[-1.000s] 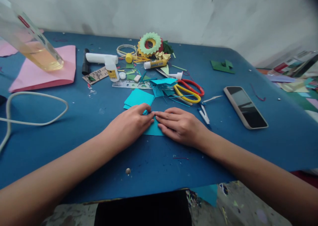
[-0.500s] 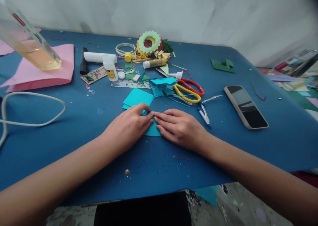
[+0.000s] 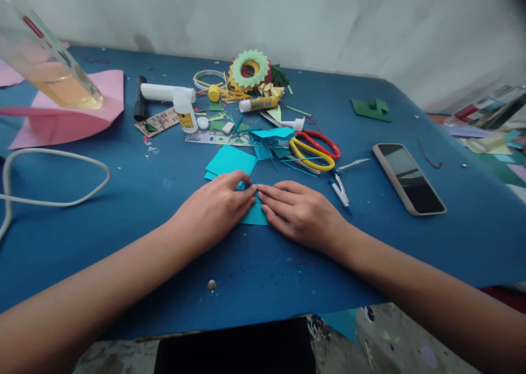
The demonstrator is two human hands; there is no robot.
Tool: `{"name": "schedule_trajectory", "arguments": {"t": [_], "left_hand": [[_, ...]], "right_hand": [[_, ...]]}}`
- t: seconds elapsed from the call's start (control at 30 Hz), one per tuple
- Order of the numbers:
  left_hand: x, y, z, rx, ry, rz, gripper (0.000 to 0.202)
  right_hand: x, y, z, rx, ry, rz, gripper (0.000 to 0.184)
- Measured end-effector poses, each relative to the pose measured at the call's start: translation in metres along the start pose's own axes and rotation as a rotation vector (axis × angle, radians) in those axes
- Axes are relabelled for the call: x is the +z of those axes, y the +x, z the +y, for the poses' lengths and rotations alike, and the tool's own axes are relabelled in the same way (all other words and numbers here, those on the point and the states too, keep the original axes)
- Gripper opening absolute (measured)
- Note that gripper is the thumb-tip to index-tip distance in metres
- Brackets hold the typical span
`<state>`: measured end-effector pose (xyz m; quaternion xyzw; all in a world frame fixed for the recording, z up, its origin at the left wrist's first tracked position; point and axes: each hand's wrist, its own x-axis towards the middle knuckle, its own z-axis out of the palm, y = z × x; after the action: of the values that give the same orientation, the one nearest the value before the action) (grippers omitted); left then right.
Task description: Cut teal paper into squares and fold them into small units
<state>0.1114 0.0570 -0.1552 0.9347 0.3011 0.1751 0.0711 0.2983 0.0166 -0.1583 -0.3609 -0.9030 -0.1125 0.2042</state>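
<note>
A small turquoise sheet of paper (image 3: pixel 255 216) lies on the table under my fingers, its upper part hidden by them. My left hand (image 3: pixel 219 203) pinches its top edge with thumb and index finger. From the other side, my right hand (image 3: pixel 298 207) presses the sheet with its fingers held together, the tips meeting those of the left. Just beyond the left hand lies a stack of turquoise paper squares (image 3: pixel 230 161). Folded turquoise pieces (image 3: pixel 271 135) rest behind it, beside red and yellow-handled scissors (image 3: pixel 318 143).
Right of the hands are a drawing compass (image 3: pixel 340 190) and a phone (image 3: pixel 409 179). Behind lie a ruler (image 3: pixel 205 137), a glue bottle (image 3: pixel 184 113), a glue stick (image 3: pixel 258 104) and a pale green paper ring (image 3: pixel 236 69). A bottle of yellowish liquid (image 3: pixel 69 89) stands on pink paper (image 3: pixel 113 91), near a white cable (image 3: pixel 57 204).
The loose flap of the pink paper at left has lifted and curled upward. Both hands keep nearly the same grip on the turquoise sheet; the view has shifted very slightly.
</note>
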Motion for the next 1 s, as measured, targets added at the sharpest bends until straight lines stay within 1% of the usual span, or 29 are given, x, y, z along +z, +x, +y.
{"name": "schedule_trajectory", "arguments": {"t": [0.17, 0.4, 0.8, 1.0], "left_hand": [[-0.0002, -0.0002, 0.0006, 0.000, 0.002, -0.003, 0.030], [-0.0014, 0.0002, 0.0010, -0.009, 0.003, -0.009, 0.030], [-0.0010, -0.0005, -0.0006, -0.004, 0.001, 0.004, 0.031], [-0.0021, 0.0006, -0.0012, -0.050, -0.039, -0.030, 0.027]], "right_hand": [[0.0008, 0.0006, -0.0008, 0.029, -0.014, -0.006, 0.027], [0.0008, 0.0008, 0.0011, -0.003, 0.002, 0.019, 0.027], [0.0020, 0.0002, 0.0045, -0.028, 0.014, 0.014, 0.027], [0.0003, 0.0010, 0.0057, -0.052, 0.018, -0.007, 0.026]]}}
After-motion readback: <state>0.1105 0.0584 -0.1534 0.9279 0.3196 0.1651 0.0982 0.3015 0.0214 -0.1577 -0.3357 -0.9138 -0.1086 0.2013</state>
